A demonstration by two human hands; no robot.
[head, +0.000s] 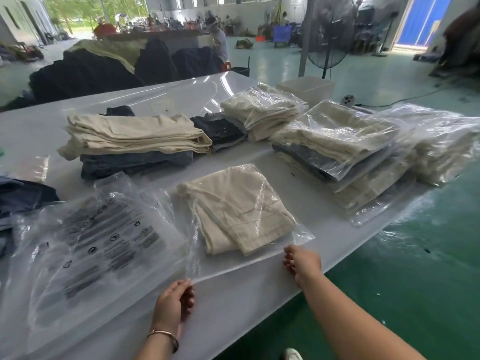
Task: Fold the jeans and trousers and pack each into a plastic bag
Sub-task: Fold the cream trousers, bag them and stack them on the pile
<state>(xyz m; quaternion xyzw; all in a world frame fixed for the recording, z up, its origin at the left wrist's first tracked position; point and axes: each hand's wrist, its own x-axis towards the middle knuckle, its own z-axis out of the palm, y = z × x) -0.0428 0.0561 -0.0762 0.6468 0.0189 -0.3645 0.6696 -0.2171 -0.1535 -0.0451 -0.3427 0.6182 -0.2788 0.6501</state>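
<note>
Folded cream trousers [239, 209] lie inside a clear plastic bag [231, 266] on the white table [246, 302]. The bag's open end faces me. My left hand [174, 302] pinches the left corner of the bag's mouth. Its right corner is pinched by my right hand [302, 261]. The mouth edge is stretched taut between both hands. A stack of empty printed plastic bags [85, 250] lies to the left. Unpacked folded cream trousers and jeans [135, 144] are stacked further back.
Packed bags of trousers and jeans [345, 152] pile up at the right, near the table edge. More packed cream trousers [262, 110] and dark jeans [220, 129] sit at the back. A standing fan [330, 35] and green floor [428, 242] lie to the right.
</note>
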